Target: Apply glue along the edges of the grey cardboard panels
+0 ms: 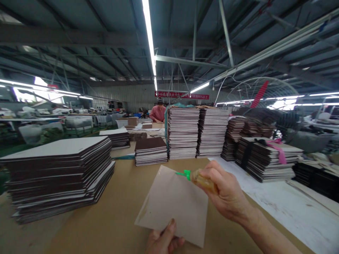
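Observation:
My left hand (165, 239) grips the near edge of a pale, flat square board (176, 208), thumb on top and fingers underneath. In my right hand (225, 190) is a squeeze bottle of amber glue (203, 181), with fingers wrapped round it. Its green nozzle (182, 174) points left over the board's far corner; whether the tip touches the surface I cannot tell. Along the board's left edge runs a shiny wet-looking streak. Below the board lies the brown tabletop covering (113, 225).
A tall stack of dark-edged boards (58, 176) stands at the left. A low stack (150, 151) and two high stacks (184, 134) line the far side. At the right, a strapped stack (267, 158) rests on a white sheet (293, 208). Behind them, another person (157, 113) works.

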A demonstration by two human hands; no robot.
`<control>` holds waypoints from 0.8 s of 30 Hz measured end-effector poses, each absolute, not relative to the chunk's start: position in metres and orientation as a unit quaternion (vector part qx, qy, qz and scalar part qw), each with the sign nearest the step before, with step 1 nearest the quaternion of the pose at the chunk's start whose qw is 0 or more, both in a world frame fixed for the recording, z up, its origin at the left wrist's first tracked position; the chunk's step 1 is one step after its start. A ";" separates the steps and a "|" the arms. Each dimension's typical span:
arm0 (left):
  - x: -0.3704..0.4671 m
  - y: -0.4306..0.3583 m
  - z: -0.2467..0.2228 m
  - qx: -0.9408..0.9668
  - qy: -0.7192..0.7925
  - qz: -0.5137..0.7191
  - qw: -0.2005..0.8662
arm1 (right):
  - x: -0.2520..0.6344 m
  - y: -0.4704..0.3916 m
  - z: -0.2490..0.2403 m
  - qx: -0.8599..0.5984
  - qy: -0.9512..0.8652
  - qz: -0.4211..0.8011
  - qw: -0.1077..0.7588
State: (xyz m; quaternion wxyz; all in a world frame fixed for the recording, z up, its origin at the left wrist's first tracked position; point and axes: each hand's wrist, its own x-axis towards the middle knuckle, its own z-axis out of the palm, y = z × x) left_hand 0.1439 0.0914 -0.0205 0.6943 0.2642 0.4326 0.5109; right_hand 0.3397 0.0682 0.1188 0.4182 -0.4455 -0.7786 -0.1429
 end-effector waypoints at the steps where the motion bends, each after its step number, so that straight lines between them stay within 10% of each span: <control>1: 0.144 0.092 -0.020 0.266 0.437 0.507 0.694 | 0.345 0.065 0.116 -0.454 -0.776 -0.137 0.416; 24: 0.142 0.088 -0.014 0.289 0.436 0.509 0.684 | 0.362 0.054 0.109 -0.490 -0.775 -0.124 0.379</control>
